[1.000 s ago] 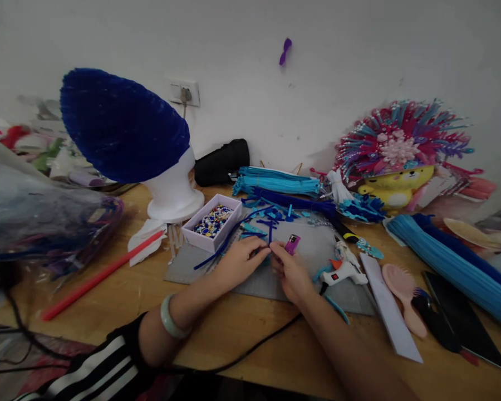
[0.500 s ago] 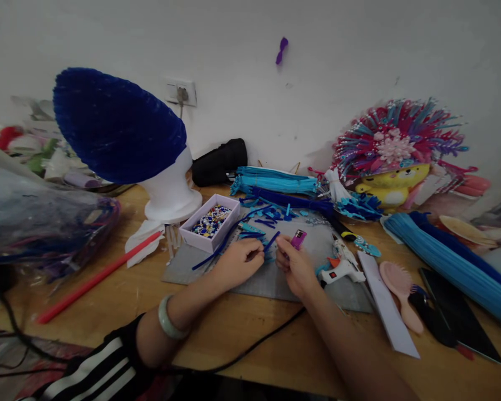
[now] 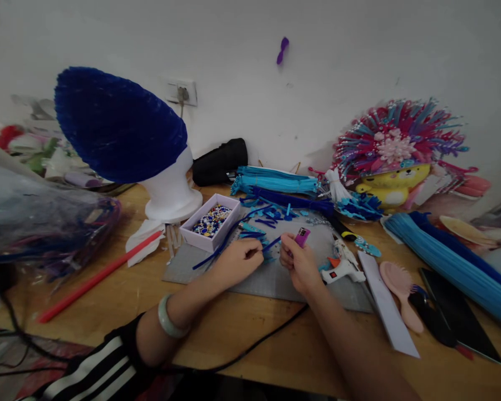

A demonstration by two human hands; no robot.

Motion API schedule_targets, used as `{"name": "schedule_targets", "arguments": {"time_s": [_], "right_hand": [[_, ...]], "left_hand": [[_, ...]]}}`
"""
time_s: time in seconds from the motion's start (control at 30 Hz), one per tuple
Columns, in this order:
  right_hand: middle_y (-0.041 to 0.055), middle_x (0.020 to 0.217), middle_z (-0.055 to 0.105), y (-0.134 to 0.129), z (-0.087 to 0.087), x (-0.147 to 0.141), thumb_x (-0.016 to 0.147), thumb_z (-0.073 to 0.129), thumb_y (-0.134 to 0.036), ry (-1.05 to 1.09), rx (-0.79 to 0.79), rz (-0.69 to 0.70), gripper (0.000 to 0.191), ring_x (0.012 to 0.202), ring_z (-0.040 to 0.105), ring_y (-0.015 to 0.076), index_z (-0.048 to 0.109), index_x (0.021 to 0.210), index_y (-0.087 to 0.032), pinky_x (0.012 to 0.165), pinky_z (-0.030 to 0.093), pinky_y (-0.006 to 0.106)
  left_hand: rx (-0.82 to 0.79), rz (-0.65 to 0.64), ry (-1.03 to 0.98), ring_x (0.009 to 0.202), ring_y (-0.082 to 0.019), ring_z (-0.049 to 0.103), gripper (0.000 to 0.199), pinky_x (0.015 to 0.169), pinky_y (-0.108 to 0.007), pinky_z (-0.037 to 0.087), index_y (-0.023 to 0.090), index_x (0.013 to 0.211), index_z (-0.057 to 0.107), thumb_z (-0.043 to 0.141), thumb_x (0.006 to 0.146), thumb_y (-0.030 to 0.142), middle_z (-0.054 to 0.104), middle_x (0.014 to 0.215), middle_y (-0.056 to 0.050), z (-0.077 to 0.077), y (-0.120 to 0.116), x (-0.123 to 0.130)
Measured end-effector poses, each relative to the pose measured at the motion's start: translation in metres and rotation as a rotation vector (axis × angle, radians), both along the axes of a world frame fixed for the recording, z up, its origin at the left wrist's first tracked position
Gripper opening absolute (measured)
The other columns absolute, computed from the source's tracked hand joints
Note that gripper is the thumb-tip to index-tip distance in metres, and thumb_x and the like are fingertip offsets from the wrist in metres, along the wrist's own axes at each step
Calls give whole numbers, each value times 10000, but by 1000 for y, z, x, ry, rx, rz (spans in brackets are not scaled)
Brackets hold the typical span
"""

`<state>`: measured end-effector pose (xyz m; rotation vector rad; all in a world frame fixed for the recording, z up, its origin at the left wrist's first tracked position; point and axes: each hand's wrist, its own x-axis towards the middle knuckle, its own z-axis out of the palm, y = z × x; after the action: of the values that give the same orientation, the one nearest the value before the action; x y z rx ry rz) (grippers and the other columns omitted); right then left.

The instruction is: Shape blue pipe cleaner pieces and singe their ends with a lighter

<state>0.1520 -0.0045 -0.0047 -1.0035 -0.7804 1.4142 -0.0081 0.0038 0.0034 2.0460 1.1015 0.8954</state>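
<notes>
The left hand pinches a blue strip, whose two-o'clock end the right hand seems to pinch, a purple lighter gripped too, probably for readiness. Ten o'clock of the strip, a bead box sits handy.

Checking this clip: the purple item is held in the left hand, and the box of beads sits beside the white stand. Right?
Not quite: the head view shows the purple item in the right hand. The box of beads does sit beside the white stand.
</notes>
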Motion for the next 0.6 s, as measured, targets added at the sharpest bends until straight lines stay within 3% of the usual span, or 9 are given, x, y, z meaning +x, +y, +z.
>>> {"name": "schedule_targets", "arguments": {"time_s": [0.17,0.27,0.4,0.6], "right_hand": [[-120,460,308,1,1,2,576,811,-434,-17,-28,-10,451,366,188,32,415,610,-222,377,108,210],[-107,449,329,2,2,2,712,668,-573,-12,-166,-11,411,344,179,44,467,650,-220,360,94,200],[-89,399,258,6,2,5,868,332,-680,-31,-366,74,574,322,145,51,426,548,-213,340,75,186],[-75,368,186,12,-5,6,891,230,-696,-135,-403,185,665,316,94,50,309,432,-221,336,62,183]], "left_hand": [[-93,123,-179,614,-140,468,193,583,-244,391,202,596,504,458,780,238,509,598,30,2,5,-2],[-146,169,-255,580,-130,434,196,558,-241,376,204,608,505,458,783,279,474,593,38,1,8,-3],[-182,164,-310,540,-123,366,204,521,-240,326,217,610,461,443,790,311,372,554,58,-3,9,-2],[-209,126,-339,537,-118,319,206,511,-246,287,224,587,404,436,771,313,337,547,60,-6,9,0]]}}
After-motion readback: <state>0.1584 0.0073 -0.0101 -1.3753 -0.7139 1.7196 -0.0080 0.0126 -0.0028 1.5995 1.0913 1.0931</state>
